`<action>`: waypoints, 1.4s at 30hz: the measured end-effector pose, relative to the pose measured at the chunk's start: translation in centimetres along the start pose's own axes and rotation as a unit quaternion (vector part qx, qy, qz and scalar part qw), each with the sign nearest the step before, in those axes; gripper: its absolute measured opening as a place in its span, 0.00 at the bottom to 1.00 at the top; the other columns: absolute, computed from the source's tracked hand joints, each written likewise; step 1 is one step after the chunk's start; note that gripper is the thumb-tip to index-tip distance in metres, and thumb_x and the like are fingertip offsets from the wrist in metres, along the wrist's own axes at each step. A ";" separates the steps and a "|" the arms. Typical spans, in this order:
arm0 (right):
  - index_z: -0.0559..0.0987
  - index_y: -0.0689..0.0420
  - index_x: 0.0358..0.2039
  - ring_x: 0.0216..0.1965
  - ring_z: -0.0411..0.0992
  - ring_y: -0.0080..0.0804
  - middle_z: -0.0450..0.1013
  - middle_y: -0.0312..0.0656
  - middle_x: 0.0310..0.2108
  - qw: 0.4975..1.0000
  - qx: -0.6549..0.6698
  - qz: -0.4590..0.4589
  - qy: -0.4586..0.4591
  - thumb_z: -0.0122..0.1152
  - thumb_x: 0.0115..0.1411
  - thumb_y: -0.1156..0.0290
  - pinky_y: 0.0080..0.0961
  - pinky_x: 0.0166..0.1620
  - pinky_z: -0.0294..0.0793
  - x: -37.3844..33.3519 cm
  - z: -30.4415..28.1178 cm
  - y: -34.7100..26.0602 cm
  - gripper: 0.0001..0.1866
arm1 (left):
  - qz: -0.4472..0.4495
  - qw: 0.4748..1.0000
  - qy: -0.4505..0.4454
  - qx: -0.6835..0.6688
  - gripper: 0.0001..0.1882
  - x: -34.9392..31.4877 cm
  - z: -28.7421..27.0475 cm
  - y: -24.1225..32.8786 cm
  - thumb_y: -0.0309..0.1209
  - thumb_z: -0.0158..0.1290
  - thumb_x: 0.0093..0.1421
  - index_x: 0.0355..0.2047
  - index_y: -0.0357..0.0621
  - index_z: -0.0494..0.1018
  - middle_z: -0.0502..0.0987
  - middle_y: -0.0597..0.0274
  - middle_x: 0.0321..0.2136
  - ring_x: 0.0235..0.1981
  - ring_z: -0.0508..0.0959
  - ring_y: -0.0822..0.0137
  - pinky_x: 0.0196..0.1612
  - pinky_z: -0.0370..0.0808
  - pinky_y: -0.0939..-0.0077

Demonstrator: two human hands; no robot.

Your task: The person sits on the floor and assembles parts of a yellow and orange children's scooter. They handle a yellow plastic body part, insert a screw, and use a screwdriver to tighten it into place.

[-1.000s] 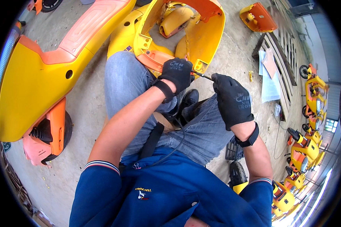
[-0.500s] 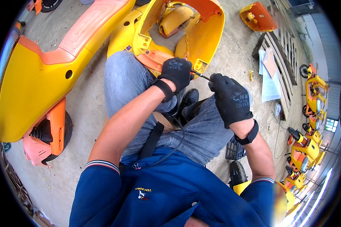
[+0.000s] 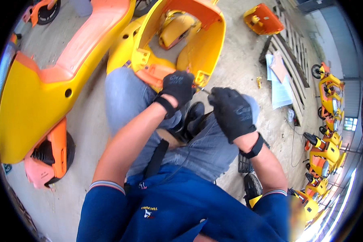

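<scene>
Both my hands wear black gloves. My right hand (image 3: 232, 113) is closed round a screwdriver whose thin metal shaft (image 3: 205, 90) points left toward my left hand; its handle is hidden in the glove. My left hand (image 3: 177, 86) is closed at the near rim of a hollow yellow plastic shell (image 3: 209, 44), by its orange strip (image 3: 154, 74). The shell's near right corner, with square recesses, lies just beyond the shaft's tip. What the tip touches is too small and blurred to tell. The shell stands in front of my knees.
A large yellow and orange vehicle body (image 3: 26, 109) stands close on my left. An orange tub-like part (image 3: 264, 19) lies far right, near a wooden pallet (image 3: 290, 60) with sheets on it. Several yellow motorbikes (image 3: 326, 155) line the right side. A small yellow piece (image 3: 259, 82) lies on the floor.
The whole view has shifted, so the scene sits slightly further left and my hands lower. Both hands keep their grips, with the screwdriver still between them at the shell's corner.
</scene>
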State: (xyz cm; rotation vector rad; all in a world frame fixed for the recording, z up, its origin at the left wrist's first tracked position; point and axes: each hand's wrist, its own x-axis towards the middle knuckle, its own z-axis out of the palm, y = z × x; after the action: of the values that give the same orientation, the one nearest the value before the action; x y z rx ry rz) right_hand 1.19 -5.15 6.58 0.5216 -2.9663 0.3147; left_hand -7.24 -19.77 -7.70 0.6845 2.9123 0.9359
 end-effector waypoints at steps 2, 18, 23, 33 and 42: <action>0.76 0.57 0.40 0.36 0.73 0.47 0.74 0.48 0.31 0.999 -0.003 -0.027 -0.025 0.56 0.57 0.76 0.37 0.40 0.73 0.2 0.0 0.2 0.10 | 0.010 1.000 0.009 -0.026 0.12 -0.1 0.5 -0.6 0.40 0.59 0.50 0.32 0.49 0.76 0.79 0.53 0.30 0.33 0.80 0.51 0.36 0.75 0.56; 0.73 0.57 0.41 0.42 0.70 0.46 0.71 0.47 0.35 0.996 -0.041 -0.041 -0.070 0.56 0.50 0.76 0.37 0.40 0.73 1.0 -2.2 0.5 0.15 | -0.021 0.997 -0.053 0.052 0.16 -0.1 -0.8 0.5 0.46 0.55 0.55 0.34 0.48 0.78 0.79 0.54 0.32 0.36 0.81 0.55 0.38 0.77 0.61; 0.73 0.58 0.40 0.40 0.70 0.48 0.71 0.49 0.35 0.997 -0.026 -0.069 -0.038 0.55 0.51 0.76 0.39 0.40 0.72 0.6 -1.3 2.2 0.13 | -0.023 1.000 -0.019 -0.003 0.14 0.0 0.8 0.0 0.43 0.57 0.52 0.30 0.47 0.77 0.79 0.54 0.28 0.35 0.80 0.54 0.36 0.76 0.58; 0.76 0.52 0.27 0.34 0.72 0.39 0.71 0.40 0.27 0.991 -0.109 -0.053 -0.057 0.61 0.52 0.69 0.36 0.33 0.73 1.7 -2.5 1.0 0.03 | -0.032 0.999 -0.003 0.004 0.08 -0.3 0.1 0.6 0.34 0.56 0.50 0.29 0.46 0.76 0.79 0.52 0.29 0.33 0.80 0.51 0.36 0.76 0.56; 0.75 0.55 0.25 0.31 0.71 0.45 0.72 0.45 0.24 0.994 -0.099 -0.032 -0.016 0.61 0.54 0.68 0.39 0.32 0.71 1.1 -1.0 0.0 0.06 | -0.023 0.999 0.028 0.000 0.07 -0.2 0.4 0.3 0.35 0.58 0.49 0.27 0.47 0.78 0.80 0.53 0.27 0.33 0.81 0.52 0.36 0.76 0.57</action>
State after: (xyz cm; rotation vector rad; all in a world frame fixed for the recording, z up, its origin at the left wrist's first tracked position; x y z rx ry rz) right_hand 0.22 -5.27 7.73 0.6015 -2.9595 0.0066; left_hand -6.83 -19.38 -7.91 0.5969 2.9619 0.9666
